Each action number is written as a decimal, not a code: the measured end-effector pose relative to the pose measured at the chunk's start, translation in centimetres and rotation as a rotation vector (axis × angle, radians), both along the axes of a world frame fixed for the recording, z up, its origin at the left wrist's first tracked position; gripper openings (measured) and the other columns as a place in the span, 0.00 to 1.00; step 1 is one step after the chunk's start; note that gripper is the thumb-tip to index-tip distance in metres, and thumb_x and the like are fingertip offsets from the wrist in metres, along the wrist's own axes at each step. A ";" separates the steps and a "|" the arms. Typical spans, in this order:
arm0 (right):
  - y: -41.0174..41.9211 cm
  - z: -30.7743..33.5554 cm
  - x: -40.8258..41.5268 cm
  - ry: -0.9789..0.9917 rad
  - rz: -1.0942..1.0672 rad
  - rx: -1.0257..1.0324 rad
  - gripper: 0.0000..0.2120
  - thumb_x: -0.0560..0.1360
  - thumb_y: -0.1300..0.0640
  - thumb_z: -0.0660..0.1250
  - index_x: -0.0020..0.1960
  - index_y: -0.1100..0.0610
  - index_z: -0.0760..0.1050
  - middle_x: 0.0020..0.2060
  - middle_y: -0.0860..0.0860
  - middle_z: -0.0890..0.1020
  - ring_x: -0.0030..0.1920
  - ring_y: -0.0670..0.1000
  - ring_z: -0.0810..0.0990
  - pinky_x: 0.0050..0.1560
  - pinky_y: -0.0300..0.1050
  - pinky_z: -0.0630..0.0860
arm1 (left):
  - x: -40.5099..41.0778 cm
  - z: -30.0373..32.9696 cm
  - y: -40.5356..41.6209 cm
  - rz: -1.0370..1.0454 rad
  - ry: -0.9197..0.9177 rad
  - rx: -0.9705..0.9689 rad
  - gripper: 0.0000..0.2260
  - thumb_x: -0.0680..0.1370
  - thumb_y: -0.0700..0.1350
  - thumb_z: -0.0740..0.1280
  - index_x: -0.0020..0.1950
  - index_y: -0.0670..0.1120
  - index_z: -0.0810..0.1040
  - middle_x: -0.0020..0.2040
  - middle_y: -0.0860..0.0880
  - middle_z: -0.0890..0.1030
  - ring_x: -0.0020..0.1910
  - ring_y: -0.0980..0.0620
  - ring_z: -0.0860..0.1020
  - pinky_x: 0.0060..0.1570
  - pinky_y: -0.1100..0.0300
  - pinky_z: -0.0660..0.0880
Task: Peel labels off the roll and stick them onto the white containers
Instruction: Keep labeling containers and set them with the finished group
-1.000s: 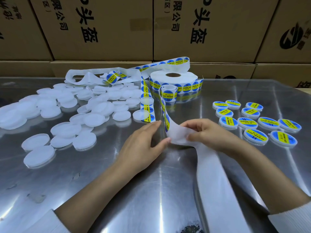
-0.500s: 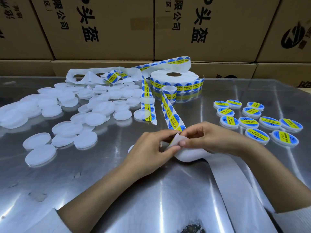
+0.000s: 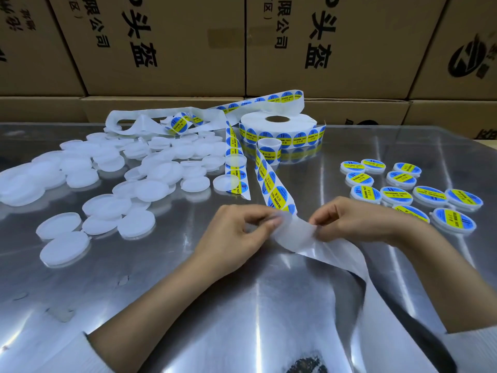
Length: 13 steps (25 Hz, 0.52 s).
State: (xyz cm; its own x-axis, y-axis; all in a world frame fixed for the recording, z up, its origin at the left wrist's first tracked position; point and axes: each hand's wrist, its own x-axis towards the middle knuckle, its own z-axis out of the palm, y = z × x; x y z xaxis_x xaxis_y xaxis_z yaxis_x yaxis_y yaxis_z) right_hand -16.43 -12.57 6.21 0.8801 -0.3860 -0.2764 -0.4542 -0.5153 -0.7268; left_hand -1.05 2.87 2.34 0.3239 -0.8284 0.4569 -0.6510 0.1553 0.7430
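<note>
A roll of blue-and-yellow round labels point(image 3: 279, 127) lies flat at the back of the steel table. Its strip point(image 3: 271, 184) runs toward me down to my hands. My left hand point(image 3: 236, 235) pinches the strip at its near end. My right hand point(image 3: 352, 219) pinches the bare white backing paper point(image 3: 298, 232), which trails off past my right arm. Many plain white round containers point(image 3: 113, 179) lie spread over the left of the table. Several labelled containers point(image 3: 411, 189) sit in rows at the right.
Crumpled used backing paper point(image 3: 150, 122) and a second label strip point(image 3: 235, 157) lie behind the white containers. Brown cardboard boxes point(image 3: 269, 44) form a wall behind the table. A dark smear point(image 3: 306, 364) marks the near edge of the table.
My hands have drawn a little apart, stretching the backing between them. More of the label strip has been pulled toward me than a second ago.
</note>
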 end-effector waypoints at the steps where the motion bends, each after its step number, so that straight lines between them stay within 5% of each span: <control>1: -0.3 0.0 -0.2 0.036 -0.026 -0.047 0.11 0.73 0.68 0.63 0.45 0.59 0.83 0.38 0.54 0.81 0.41 0.50 0.76 0.45 0.45 0.72 | 0.3 0.3 0.0 0.043 0.068 -0.054 0.07 0.76 0.41 0.69 0.45 0.52 0.84 0.39 0.64 0.82 0.40 0.70 0.77 0.42 0.70 0.72; 6: -1.6 0.3 -1.6 0.185 -0.126 -0.107 0.09 0.71 0.64 0.65 0.41 0.56 0.83 0.36 0.53 0.80 0.40 0.51 0.76 0.43 0.47 0.71 | 1.8 1.4 0.0 0.138 0.333 -0.192 0.04 0.76 0.43 0.68 0.45 0.51 0.82 0.41 0.55 0.84 0.41 0.60 0.80 0.43 0.66 0.75; 9: -1.8 0.5 -1.9 0.171 -0.152 -0.105 0.11 0.71 0.64 0.65 0.37 0.52 0.82 0.35 0.50 0.81 0.39 0.49 0.78 0.43 0.45 0.73 | 1.3 0.8 -0.1 0.089 0.253 -0.104 0.03 0.75 0.43 0.69 0.44 0.50 0.82 0.40 0.53 0.84 0.40 0.59 0.79 0.46 0.65 0.75; 13: -0.8 0.6 -1.1 -0.003 -0.055 0.040 0.09 0.71 0.57 0.71 0.51 0.50 0.81 0.32 0.42 0.79 0.34 0.43 0.75 0.36 0.35 0.70 | 1.2 0.1 -0.3 0.067 0.109 0.037 0.11 0.69 0.55 0.71 0.48 0.52 0.82 0.43 0.58 0.83 0.42 0.56 0.79 0.49 0.61 0.76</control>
State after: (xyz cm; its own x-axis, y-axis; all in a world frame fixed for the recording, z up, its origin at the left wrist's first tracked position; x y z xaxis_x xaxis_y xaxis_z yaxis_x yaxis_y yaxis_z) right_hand -17.48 -13.33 6.82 0.8588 -0.4225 -0.2898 -0.4787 -0.4602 -0.7477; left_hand 0.13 2.59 2.45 0.4255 -0.8188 0.3855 -0.5739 0.0852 0.8145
